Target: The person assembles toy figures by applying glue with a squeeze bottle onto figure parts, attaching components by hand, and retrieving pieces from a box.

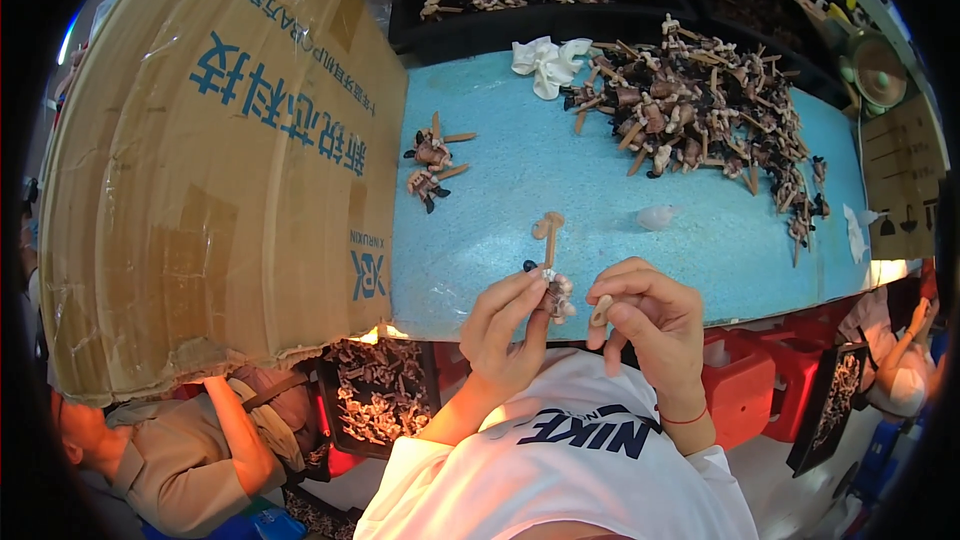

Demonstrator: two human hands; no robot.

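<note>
Near the front edge of the blue table (480, 240), my left hand (505, 325) pinches a small figurine (559, 300) with pale and brown parts. A tan stick-like piece with a rounded end (551, 237) reaches up from the figurine; whether it is joined on, I cannot tell. Close by on the right, my right hand (655, 325) is closed on a small tan piece (601, 311) between thumb and fingers, apart from the figurine. Farther back lies a large heap of similar figurines (690, 110). Two more figurines (430, 165) lie beside the cardboard at the left.
A tall cardboard sheet or box side (230, 190) walls off the left. Crumpled white tissue (550, 65) and a small translucent piece (657, 217) lie on the table. Black trays (500, 25) stand behind. Red stools (740, 380) and other people (180, 440) are beyond the near edge.
</note>
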